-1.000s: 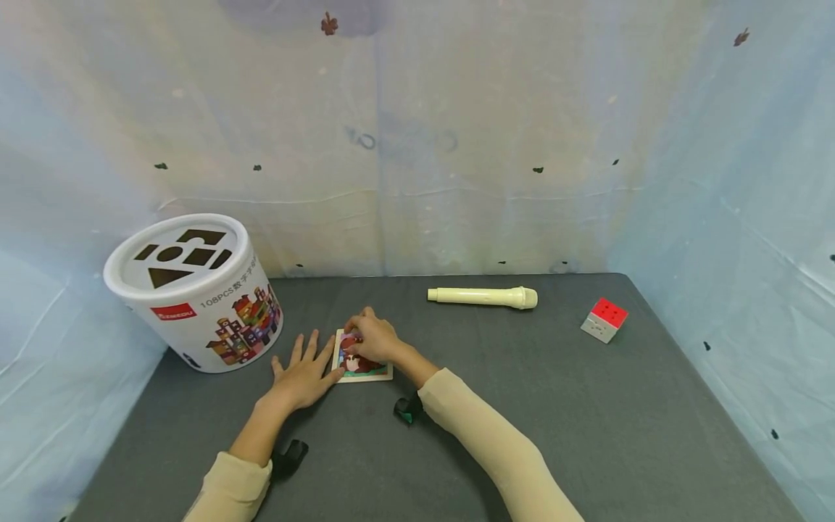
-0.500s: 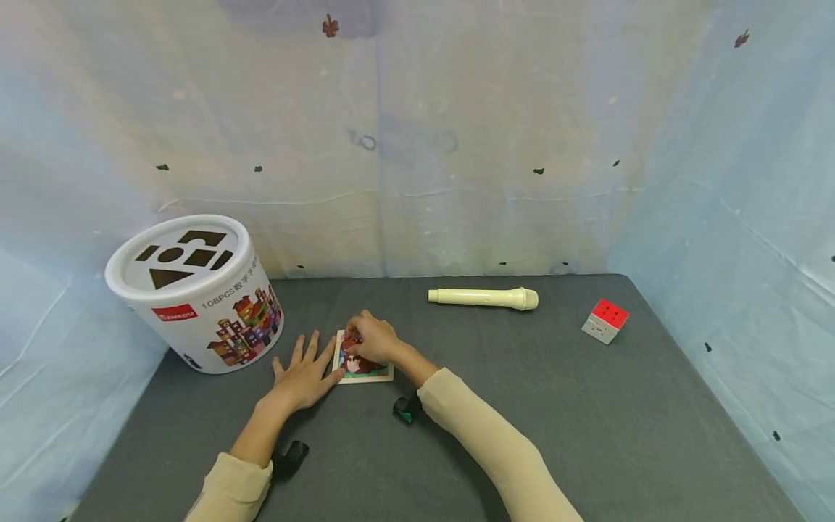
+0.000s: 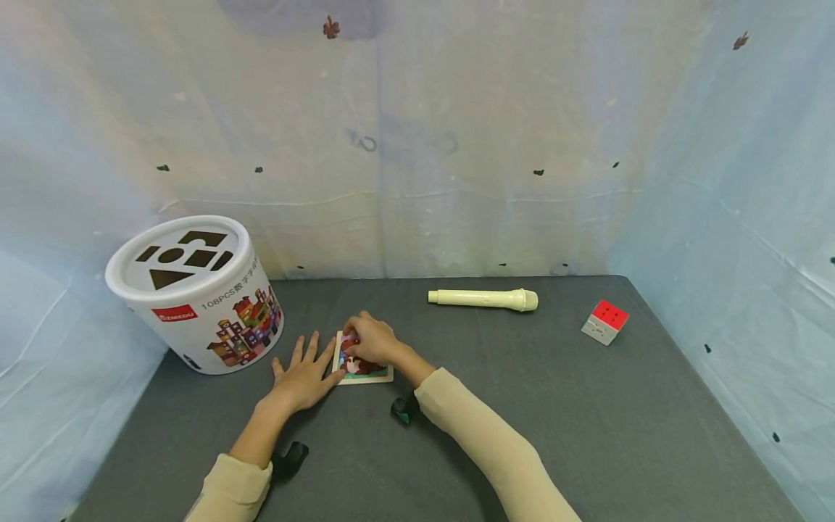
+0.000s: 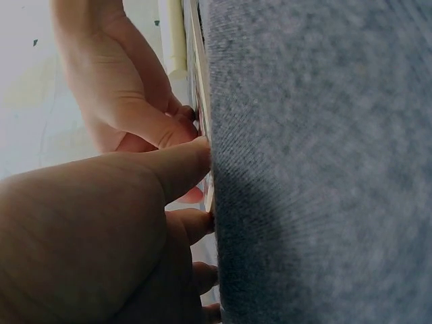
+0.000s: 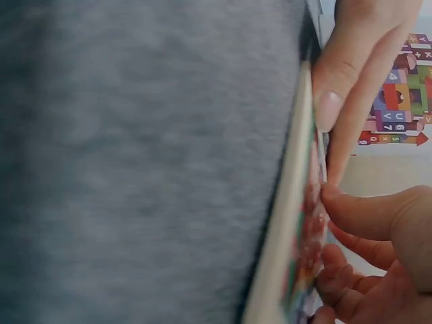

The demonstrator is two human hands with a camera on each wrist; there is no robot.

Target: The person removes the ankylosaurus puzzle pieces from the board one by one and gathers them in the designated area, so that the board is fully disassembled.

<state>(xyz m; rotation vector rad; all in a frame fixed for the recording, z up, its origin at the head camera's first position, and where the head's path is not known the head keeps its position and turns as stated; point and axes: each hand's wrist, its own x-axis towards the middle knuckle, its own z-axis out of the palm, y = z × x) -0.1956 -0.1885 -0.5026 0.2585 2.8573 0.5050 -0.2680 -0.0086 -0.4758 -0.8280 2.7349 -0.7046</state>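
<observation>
A small picture puzzle board (image 3: 365, 379) with a pale frame and a brown cartoon animal lies flat on the dark table. My left hand (image 3: 304, 382) rests with spread fingers at its left side, the thumb on the near left corner. My right hand (image 3: 375, 341) is bent over the board's upper part, thumb and curled fingers pinching a brown puzzle piece (image 3: 351, 341) at the upper left. The right wrist view shows the board edge-on, with the right thumb and fingertips right at the picture's surface; the hand covers much of the upper right of the picture.
A large white block bucket (image 3: 196, 297) with shaped holes in its lid stands at the left. A pale yellow toy microphone (image 3: 483, 299) lies at the back, and a red and white cube (image 3: 605, 322) sits at the right. Pale curtains surround the table (image 3: 522, 406).
My right hand's fingers shift very slightly leftward over the board's upper left. My left hand stays where it was, and the board keeps its place.
</observation>
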